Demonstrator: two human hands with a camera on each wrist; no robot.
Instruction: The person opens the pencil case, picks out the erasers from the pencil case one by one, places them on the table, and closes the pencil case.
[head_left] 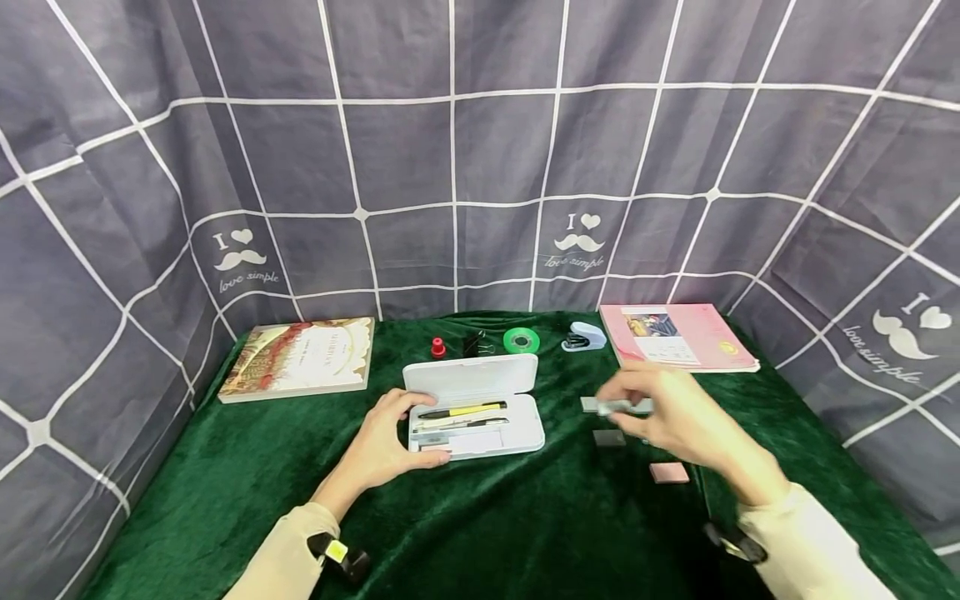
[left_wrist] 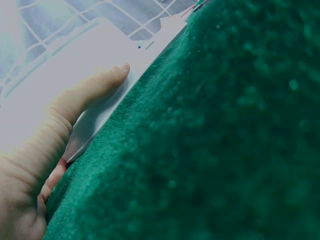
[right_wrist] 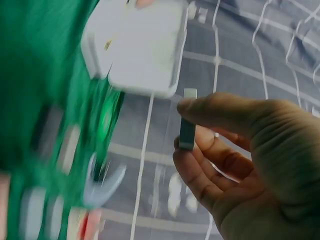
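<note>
A white pencil case (head_left: 480,429) stands with its lid raised. Inside it lie a yellow-and-black pen (head_left: 461,411), a white pen (head_left: 459,424) and a pale flat piece along the front. My left hand (head_left: 382,446) grips the case's left end, its thumb (left_wrist: 95,90) along the front edge and fingers at the back. To the right of the case, my right hand (head_left: 667,412) pinches a small grey-green rectangular block (right_wrist: 188,122) between thumb and fingers. Near that hand on the cloth are a pale block (head_left: 588,405), a dark grey block (head_left: 609,437) and a pink block (head_left: 669,472).
Behind the case sit a red-capped item (head_left: 438,347), a black binder clip (head_left: 474,344), a green tape roll (head_left: 521,340) and a pale blue stapler-like item (head_left: 585,337). A book (head_left: 300,358) lies far left, a pink book (head_left: 720,337) far right. A grey curtain (head_left: 405,150) encloses the back.
</note>
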